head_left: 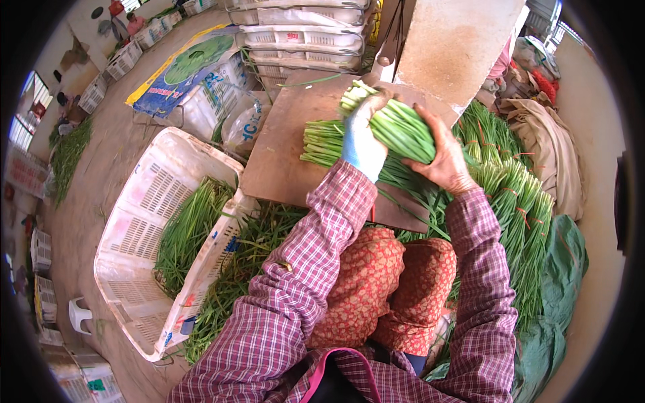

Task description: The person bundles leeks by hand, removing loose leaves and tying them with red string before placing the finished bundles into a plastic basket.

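Observation:
A thick bunch of green garlic chives (403,129), pale at the cut ends, is held up between my two hands over a brown board (285,148). My left hand (365,138), in a white and blue glove, is closed around the pale-end side. Bare, my right hand (445,153) grips the leafy side, thumb and fingers spread around it. Below the held bunch, more loose chives (321,142) lie on the board with their leaves trailing toward my knees. Part of that pile is hidden by my left hand and sleeve.
On my left a white plastic crate (127,262) leans with chives inside; loose leaves (222,295) lie beside it. Tied chive bundles (514,208) are heaped at my right by green sheeting (564,269). Stacked crates (302,40) and an upright panel (457,47) stand beyond the board.

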The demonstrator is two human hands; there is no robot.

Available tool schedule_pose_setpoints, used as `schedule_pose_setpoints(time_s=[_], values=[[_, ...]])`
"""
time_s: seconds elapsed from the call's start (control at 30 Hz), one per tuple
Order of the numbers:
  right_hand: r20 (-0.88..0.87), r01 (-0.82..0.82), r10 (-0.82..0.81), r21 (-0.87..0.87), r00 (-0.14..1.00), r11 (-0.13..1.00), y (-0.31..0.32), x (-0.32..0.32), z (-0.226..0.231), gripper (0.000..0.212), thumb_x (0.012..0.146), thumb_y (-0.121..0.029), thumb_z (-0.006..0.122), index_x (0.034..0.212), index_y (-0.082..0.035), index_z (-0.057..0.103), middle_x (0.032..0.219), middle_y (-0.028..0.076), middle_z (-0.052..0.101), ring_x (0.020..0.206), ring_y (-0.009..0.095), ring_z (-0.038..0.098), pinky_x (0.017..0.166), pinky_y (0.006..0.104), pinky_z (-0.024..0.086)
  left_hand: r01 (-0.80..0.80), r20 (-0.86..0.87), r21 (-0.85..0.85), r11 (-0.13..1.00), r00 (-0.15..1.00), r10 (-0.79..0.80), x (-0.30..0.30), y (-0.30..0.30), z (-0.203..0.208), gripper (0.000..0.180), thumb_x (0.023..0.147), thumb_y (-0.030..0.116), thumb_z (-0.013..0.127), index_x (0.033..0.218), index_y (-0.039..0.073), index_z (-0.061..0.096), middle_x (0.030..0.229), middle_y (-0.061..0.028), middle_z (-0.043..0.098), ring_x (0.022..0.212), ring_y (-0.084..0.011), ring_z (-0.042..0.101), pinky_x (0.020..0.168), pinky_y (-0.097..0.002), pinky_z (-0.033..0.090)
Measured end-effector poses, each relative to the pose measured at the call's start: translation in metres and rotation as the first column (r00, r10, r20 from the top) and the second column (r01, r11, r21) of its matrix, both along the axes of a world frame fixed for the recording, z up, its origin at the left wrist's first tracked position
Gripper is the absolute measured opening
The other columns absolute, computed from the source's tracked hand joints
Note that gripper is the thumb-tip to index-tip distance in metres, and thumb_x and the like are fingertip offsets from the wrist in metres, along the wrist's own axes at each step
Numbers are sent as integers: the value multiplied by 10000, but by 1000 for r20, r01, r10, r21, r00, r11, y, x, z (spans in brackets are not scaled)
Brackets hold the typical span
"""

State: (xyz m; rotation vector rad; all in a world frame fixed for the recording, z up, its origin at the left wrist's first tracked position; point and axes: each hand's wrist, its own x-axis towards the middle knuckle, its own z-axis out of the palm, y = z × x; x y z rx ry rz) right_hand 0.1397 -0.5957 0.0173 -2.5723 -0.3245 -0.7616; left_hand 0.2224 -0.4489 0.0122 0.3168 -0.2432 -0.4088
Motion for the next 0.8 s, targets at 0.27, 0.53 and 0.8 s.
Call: schedule_pose_setpoints(time_s=[0.27, 0.53, 0.8], values=[[-214, -63, 105, 194, 971, 979, 7, 38, -27, 845, 618, -137, 751, 1373, -193, 376, 1101, 191, 623, 1030, 369, 589, 884, 400, 474, 78, 201, 184, 980, 973, -115, 37, 48, -26, 436, 868, 272, 619, 1211, 25, 514, 1035, -99, 624, 1041, -216, 582, 896, -341, 467], [-282, -56, 119, 224, 952, 973, 3, 45, -22, 821, 626, -128, 746, 1364, -178, 388, 1114, 181, 622, 1038, 356, 595, 888, 398, 467, -656, 735, 621, 429, 678, -27, 72, 119, -64, 637, 797, 450, 661, 1245, 17, 527, 1167, -138, 593, 1141, -256, 518, 967, -400, 428], [-364, -55, 84, 88, 928, 995, 10, 47, -8, 812, 624, -130, 743, 1355, -194, 394, 1032, 190, 642, 972, 362, 614, 844, 408, 489, -953, 827, 303, -25, 276, -490, 67, 94, -78, 294, 745, 342, 699, 938, 121, 676, 929, -63, 628, 961, -274, 539, 877, -415, 416]])
